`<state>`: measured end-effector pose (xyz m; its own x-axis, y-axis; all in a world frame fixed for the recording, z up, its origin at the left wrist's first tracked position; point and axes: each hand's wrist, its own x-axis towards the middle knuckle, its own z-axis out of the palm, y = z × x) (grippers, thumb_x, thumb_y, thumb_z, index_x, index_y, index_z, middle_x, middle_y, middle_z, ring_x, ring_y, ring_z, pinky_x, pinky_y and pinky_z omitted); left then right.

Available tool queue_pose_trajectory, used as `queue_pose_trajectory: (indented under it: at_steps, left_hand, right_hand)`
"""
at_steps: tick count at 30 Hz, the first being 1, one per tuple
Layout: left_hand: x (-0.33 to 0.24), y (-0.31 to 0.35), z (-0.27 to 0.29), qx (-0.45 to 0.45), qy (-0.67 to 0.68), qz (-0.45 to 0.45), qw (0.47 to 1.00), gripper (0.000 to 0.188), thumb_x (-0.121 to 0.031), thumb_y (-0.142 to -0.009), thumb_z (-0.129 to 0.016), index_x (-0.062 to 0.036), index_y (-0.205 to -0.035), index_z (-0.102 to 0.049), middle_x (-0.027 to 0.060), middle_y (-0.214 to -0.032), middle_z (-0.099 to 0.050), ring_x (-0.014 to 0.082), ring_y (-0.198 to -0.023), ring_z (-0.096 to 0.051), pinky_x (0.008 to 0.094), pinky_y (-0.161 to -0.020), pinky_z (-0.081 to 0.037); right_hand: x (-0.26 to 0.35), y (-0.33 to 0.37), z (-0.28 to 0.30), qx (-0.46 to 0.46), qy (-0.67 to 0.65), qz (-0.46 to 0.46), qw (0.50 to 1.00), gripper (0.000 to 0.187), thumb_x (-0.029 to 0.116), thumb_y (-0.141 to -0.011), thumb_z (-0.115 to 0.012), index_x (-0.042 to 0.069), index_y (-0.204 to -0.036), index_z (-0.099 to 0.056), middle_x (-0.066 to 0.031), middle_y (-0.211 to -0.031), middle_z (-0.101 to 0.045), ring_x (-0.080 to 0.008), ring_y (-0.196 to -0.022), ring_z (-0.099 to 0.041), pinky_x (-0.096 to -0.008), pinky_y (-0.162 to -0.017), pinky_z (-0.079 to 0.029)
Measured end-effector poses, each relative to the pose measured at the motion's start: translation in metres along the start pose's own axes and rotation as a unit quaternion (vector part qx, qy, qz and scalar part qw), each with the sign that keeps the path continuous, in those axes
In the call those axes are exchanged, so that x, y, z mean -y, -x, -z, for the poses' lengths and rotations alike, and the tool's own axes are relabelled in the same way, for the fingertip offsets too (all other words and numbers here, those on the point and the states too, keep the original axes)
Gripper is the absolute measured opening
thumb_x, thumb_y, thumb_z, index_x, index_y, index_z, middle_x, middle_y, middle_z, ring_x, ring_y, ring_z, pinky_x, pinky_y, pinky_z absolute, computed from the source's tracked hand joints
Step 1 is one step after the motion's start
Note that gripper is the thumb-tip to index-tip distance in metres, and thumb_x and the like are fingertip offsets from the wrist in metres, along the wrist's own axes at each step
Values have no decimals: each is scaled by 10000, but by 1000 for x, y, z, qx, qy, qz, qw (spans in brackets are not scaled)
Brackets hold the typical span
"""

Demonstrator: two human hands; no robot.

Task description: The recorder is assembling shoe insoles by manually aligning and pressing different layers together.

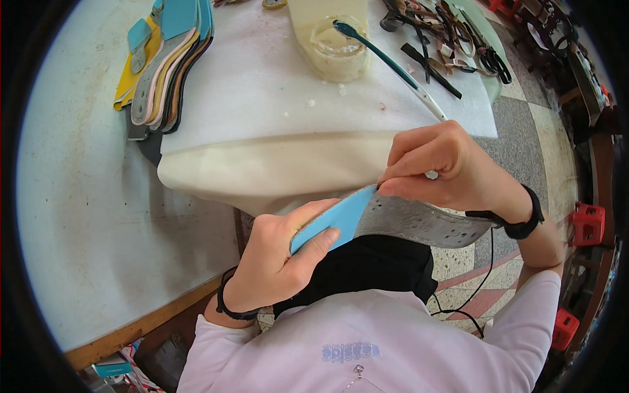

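Note:
A shoe insole board [422,223], blue at one end and speckled grey along the rest, is held above my lap, its grey end curving off to the right. My left hand [278,252] grips the blue end, thumb on the face and fingers behind. With thumb and forefinger pinched, my right hand [439,164] holds the upper edge where blue meets grey; a small dark bit shows at the fingertips, too small to name. Just beyond, a toothbrush [400,72] with a teal and white handle leans across a cloudy tub [341,62] of pale paste, likely glue.
At the left stands a fanned stack of insole boards [173,78] with coloured edges. Loose dark and brown straps [445,46] lie at the back right. A cream padded cover [275,164] hangs over the table's front edge. Red stools [588,224] stand on the tiled floor.

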<state>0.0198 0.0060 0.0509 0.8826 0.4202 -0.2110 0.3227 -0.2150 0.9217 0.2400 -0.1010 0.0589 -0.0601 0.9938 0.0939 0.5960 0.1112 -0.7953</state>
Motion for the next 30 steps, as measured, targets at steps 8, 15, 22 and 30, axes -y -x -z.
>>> queue_pose_trajectory:
  at_steps: [8,15,22,30]
  left_hand:
    - [-7,-3,-8,6,-31,-62,998,256,-67,-832,-567,8,-1076,-580,101,-587,-528,171,-461,-478,252,-476,-392]
    - [-12,-3,-11,7,-50,-107,993,255,-49,-820,-578,6,-1069,-583,101,-595,-534,169,-461,-482,250,-475,-391]
    - [-26,-7,-4,135,-72,-47,987,236,-67,-803,-605,20,-1020,-574,136,-613,-543,267,-494,-498,290,-503,-416]
    - [-22,-33,-27,106,-154,-163,969,253,-49,-780,-615,76,-921,-446,255,-705,-570,416,-693,-570,422,-592,-447]
  right_hand:
    - [9,-11,23,139,-10,-34,990,50,39,-744,-676,-5,-766,-679,-68,-636,-557,-153,-508,-510,-288,-452,-365]
    - [15,-12,26,204,80,31,975,113,25,-666,-595,-35,-579,-560,-138,-524,-464,-264,-456,-445,-346,-441,-343]
    - [10,-9,14,243,125,100,957,169,40,-658,-597,-38,-541,-503,-139,-548,-457,-295,-509,-481,-386,-480,-370]
    - [15,-11,5,207,128,116,963,134,44,-650,-601,-48,-574,-540,-166,-573,-509,-312,-528,-505,-389,-487,-387]
